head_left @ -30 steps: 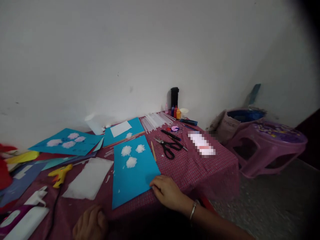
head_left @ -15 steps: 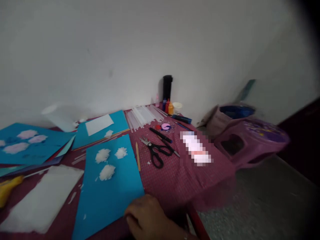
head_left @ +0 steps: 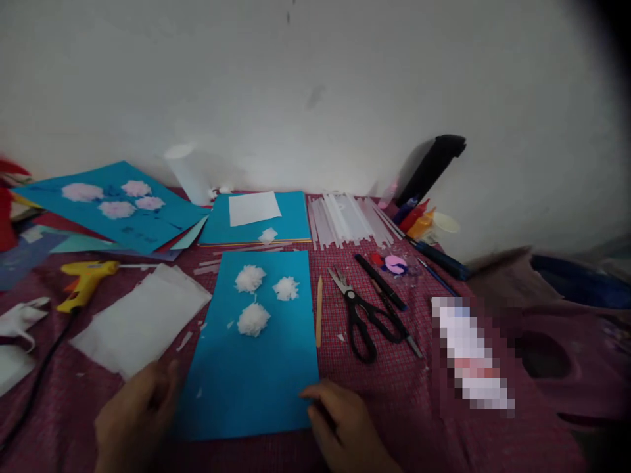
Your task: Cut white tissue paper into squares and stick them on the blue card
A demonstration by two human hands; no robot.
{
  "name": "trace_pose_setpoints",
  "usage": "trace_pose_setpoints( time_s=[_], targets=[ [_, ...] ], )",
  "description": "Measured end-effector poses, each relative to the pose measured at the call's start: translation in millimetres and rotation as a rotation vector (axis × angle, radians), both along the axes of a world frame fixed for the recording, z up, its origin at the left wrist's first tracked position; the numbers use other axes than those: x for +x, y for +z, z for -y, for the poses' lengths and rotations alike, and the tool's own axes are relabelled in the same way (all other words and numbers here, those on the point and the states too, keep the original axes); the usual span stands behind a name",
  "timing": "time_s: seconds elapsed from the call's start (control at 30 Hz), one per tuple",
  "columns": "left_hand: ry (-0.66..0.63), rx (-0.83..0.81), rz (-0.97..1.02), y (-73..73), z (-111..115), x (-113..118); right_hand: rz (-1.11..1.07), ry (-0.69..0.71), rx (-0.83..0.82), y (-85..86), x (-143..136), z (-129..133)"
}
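Note:
A blue sheet of paper (head_left: 256, 387) lies before me, with three white ruffled paper flowers (head_left: 253, 319) on its upper part. At its lower right edge is my right hand (head_left: 345, 420), index finger and thumb closed on the sheet's border. My left hand (head_left: 138, 414) is by the lower left edge, curled and blurred; whether it grips the paper does not show. Right of the sheet lie a wooden stick (head_left: 319, 312) and black-handled scissors (head_left: 367, 315). White tissue sheets (head_left: 142, 322) lie on the left, close to a yellow glue gun (head_left: 86, 279).
A second blue sheet with pale pink flowers (head_left: 118, 209) is at the back left. Behind stand a blue stack with white paper (head_left: 255, 208), white strips (head_left: 345, 220) and paint bottles (head_left: 421, 223). The glue gun's black cable (head_left: 42, 374) runs down the left side.
The view has swung left, so the table appears shifted right. My left hand has come into view beside the blue sheet. My right hand stays at the sheet's lower right side.

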State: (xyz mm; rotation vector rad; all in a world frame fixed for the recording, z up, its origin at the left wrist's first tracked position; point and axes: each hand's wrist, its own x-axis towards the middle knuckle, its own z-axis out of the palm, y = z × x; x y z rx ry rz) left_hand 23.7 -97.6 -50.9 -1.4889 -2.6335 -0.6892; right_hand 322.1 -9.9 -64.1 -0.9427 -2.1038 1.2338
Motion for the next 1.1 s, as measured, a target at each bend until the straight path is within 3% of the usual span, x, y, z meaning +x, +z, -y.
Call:
trace_pose_setpoints(
  time_s=[0.17, 0.27, 0.33, 0.43, 0.53, 0.67, 0.87, 1.03, 1.1],
  targets=[
    [-0.066, -0.094, -0.134, 29.3, -28, -6, 0.027, 0.034, -0.038, 3.0, 7, 1],
    [-0.215, -0.061, -0.139, 44.1, -52, -12, 0.033, 0.017, -0.058, 7.0, 8, 2],
    [-0.354, 0.021, -0.154, 43.6, -68, -17, 0.043, -0.004, -0.062, 11.6, 6, 3],
    [-0.556, 0.134, -0.156, 30.3, -87, -22, 0.077, -0.031, -0.048, 20.1, 1, 4],
    [-0.633, 0.183, -0.079, 15.8, -92, -26, 0.113, -0.053, -0.033, 25.8, -3, 5],
    [-0.532, 0.138, 0.110, 9.2, -86, -25, 0.143, -0.076, -0.010, 25.0, -8, 9],
    [-0.476, 0.140, 0.396, 16.8, -81, -13, 0.214, -0.095, 0.024, 13.3, -9, 10],
    [-0.140, 0.136, 0.623, 16.2, -78, -23, 0.194, -0.067, 0.084, 2.8, -6, 7],
    [-0.083, 0.199, 0.643, 9.4, -77, -34, 0.193, -0.078, 0.085, 1.6, -5, 7]
  ],
)
